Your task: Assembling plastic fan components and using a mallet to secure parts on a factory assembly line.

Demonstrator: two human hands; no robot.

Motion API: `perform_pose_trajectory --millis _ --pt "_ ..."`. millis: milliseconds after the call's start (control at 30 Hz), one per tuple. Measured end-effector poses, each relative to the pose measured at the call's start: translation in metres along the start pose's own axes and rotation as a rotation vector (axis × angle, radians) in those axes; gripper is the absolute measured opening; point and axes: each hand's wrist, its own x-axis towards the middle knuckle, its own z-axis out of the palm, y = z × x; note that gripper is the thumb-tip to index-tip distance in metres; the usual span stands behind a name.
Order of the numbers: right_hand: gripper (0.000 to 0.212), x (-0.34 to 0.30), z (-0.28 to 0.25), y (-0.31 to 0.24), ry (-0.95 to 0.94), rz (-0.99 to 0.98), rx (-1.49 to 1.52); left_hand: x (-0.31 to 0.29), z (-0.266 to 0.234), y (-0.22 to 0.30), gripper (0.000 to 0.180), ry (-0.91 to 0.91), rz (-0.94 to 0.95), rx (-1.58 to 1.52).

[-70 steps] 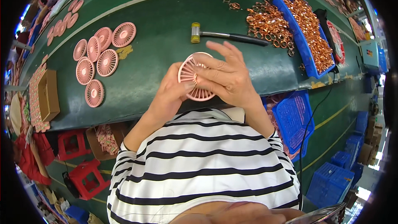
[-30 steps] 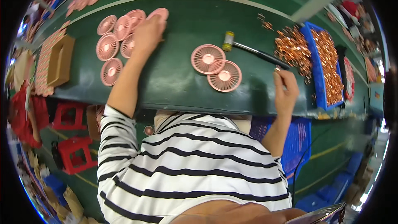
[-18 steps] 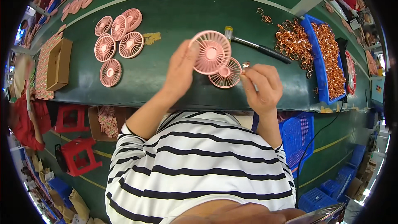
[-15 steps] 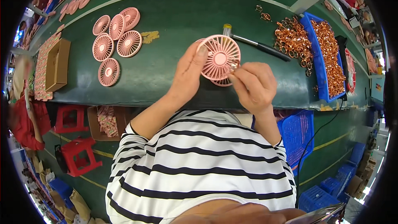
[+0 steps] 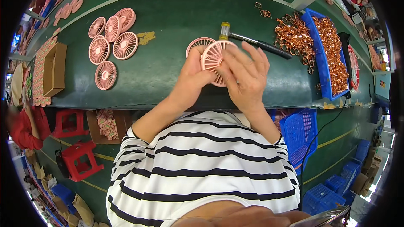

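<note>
A pink spoked fan grille (image 5: 211, 55) is held up tilted above the green bench, in front of me. My left hand (image 5: 190, 80) is closed round its left edge. My right hand (image 5: 248, 75) is closed on its right side with thumb and forefinger, the other fingers raised and slightly blurred. Whether a small metal piece is also in the right fingers is hidden. Just behind the left hand lies another pink grille (image 5: 194, 43), partly covered. Part of a pink grille also shows below the held one, between my hands.
Several pink grilles (image 5: 99, 50) lie at the left, beside an open cardboard box (image 5: 59, 69). A hammer (image 5: 263, 44) with a yellow end rests beyond my right hand. Copper-coloured rings (image 5: 294, 35) are heaped beside a blue tray (image 5: 324, 71) full of more.
The held grille has turned from facing me to a tilted angle. My right hand has moved up and left onto it, its outer fingers lifting. A grille behind now shows more.
</note>
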Motion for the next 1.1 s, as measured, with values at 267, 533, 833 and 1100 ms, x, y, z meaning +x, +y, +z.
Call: perform_pose_trajectory --millis 267,533,833,1100 --pt "0.029 0.002 -0.038 0.014 -0.439 -0.128 0.48 -0.019 -0.003 0.016 0.051 -0.267 -0.289 -0.092" --pt "0.032 -0.033 -0.056 0.149 -0.013 0.549 -0.253 -0.012 -0.045 0.013 0.036 0.46 0.545 1.157" --pt "0.014 -0.052 -0.074 0.197 -0.298 0.591 -0.508 -0.021 -0.088 -0.002 0.051 0.236 0.371 1.56" --pt "0.01 -0.046 -0.07 0.129 0.057 0.439 -0.137 0.0 -0.171 0.042 0.046 0.588 0.365 1.726"
